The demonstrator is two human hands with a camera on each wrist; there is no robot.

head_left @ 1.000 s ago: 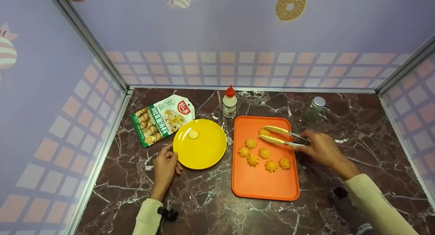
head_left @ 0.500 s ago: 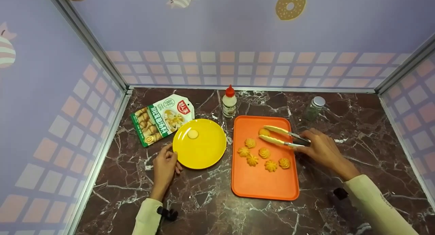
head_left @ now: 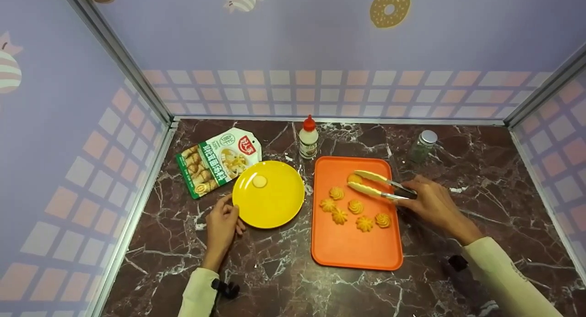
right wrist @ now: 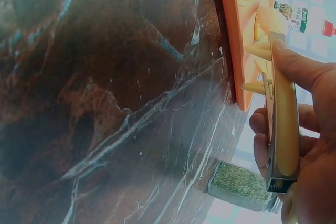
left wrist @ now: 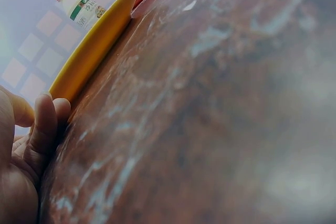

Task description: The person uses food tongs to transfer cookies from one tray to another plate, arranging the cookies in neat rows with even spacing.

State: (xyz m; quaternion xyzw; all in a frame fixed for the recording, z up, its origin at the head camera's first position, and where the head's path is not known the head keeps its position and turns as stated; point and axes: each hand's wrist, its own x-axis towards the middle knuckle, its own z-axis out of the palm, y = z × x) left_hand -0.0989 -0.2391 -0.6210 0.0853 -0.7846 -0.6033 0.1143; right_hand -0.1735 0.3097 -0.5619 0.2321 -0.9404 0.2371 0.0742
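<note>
Nearest: my pale sleeves [head_left: 199,292], each ending at a wrist, over a dark marbled surface [head_left: 279,285]. Left grip [head_left: 223,223]: fingers bent, touching the near-left rim of the yellow plate [head_left: 270,207]; whether they pinch it, I cannot tell. Right grip [head_left: 432,200]: pinching the tongs [head_left: 375,192], thumb along one arm, fingers bent against the other.

The orange tray [head_left: 357,253] lies flat, just right of the plate, long side running away from me. On it, six ridged biscuits [head_left: 355,206] are grouped around the middle, two at the left touching or nearly so. Past them, toward the far end, a round biscuit [head_left: 353,178] sits between the tong tips, which stand apart; contact unclear. One pale disc [head_left: 259,181] lies on the far-left part of the plate.

Beyond: a green-and-white pouch [head_left: 215,163] lies aslant behind the plate at left; a red-capped bottle [head_left: 308,143] stands upright behind the gap between plate and tray; a silver-lidded jar [head_left: 422,147], green contents, stands at right. Farthest, a lilac wall [head_left: 320,37] with pink and white squares.
</note>
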